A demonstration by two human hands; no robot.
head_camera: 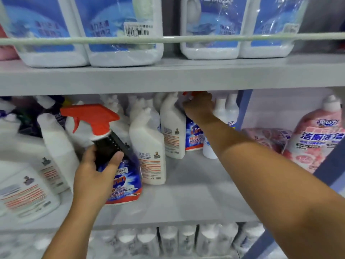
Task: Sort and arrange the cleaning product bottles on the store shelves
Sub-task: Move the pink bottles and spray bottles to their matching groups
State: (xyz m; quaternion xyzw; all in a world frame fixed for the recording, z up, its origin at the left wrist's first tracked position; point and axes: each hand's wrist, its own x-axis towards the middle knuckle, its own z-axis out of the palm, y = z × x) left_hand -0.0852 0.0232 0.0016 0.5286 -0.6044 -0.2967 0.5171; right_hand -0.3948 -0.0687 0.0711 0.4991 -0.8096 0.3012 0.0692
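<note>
Both hands are on the middle shelf, and each has a spray bottle. The left hand grips the near spray bottle round its dark neck, thumb on one side, fingers wrapped behind; its red trigger head points left and the bottle leans, top tilted left, base towards the shelf's front edge. The right hand reaches deep to the back, fingers curled over the top of a second spray bottle of the same blue-and-red label, its red trigger just showing under the upper shelf. That one stands upright, long axis vertical, at the far right of the white bottles.

So the relation that matters: the 2 matching sprayers are well apart, one front-left and tilted, one back-right and upright, with 2 white angled-neck bottles between them. The left hand's bottle looks the easier to move, since it is nearer and already off square. Bringing them side by side probably means carrying it right, across open shelf in front of the white ones. Pink bottles sit beyond the blue upright.
</note>
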